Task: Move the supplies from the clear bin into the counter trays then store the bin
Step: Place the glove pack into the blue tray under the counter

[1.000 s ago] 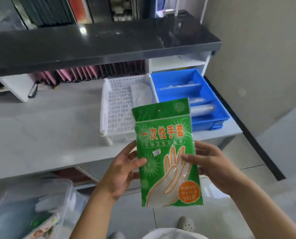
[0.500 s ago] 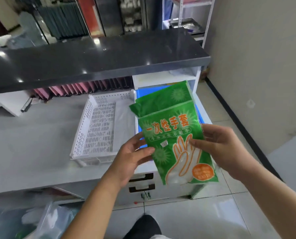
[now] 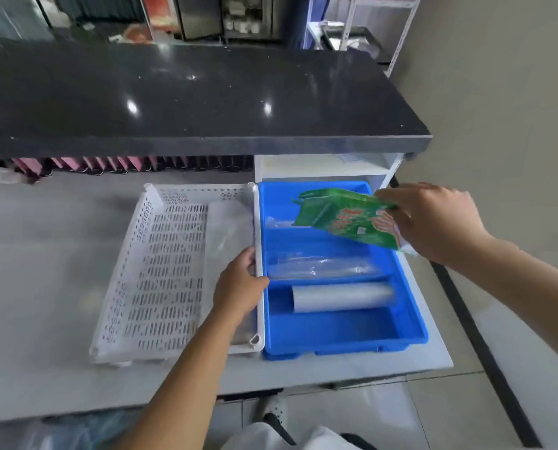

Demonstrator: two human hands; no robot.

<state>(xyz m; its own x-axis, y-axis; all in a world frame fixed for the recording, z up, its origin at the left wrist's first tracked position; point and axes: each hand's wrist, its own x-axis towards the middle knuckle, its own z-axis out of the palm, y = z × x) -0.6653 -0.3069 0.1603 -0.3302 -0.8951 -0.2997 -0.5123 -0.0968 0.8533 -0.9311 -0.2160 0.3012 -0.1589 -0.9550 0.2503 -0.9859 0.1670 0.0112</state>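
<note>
Green glove packet point(image 3: 345, 220) tilted in air over far compartment of blue tray point(image 3: 345, 334), pinched at near end by right hand point(image 3: 433, 222). Left hand point(image 3: 240, 287) curled over shared rim between white perforated tray point(image 3: 147, 277) and blue tray.

Risks:
- packet slips from end-pinch, lands across divider or outside tray
- packet settles on clear plastic bags point(image 3: 319, 266), sits proud
- left hand nudges trays out of line

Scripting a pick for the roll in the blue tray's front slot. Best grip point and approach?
Grip the roll across its middle, coming straight down from above. It lies flat on its side, lengthwise between the blue tray dividers; its right end looks close to the wall, so an end grip seems cramped. Its round sides are exposed from above.
</note>
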